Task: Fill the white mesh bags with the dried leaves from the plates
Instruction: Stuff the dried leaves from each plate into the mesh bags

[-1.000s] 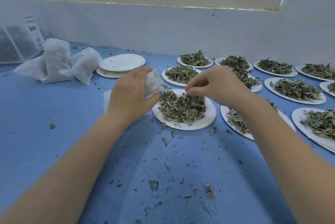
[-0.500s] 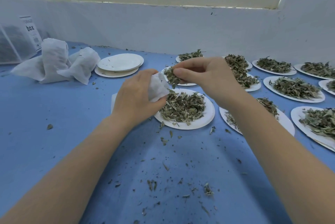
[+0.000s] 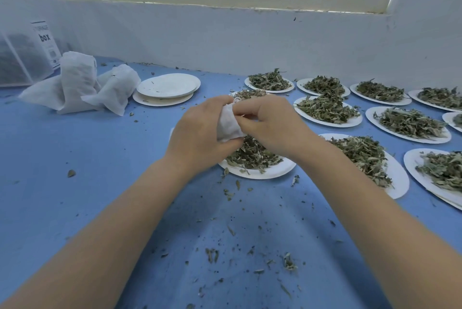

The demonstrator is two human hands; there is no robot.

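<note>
Blue surface (image 3: 75,158) carries the near plate (image 3: 260,172) of brittle dried leaves (image 3: 252,155), above which the left hand (image 3: 200,131) grips the limp, featherlight white mesh bag (image 3: 228,123) by its mouth while the right hand (image 3: 272,123), fingertips pinched together, pokes into it.

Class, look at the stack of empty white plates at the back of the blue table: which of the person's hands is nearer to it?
Left. The left hand, gripping the mesh bag, lies just right of and in front of the empty plates. The right hand lies farther right, beyond the bag.
</note>
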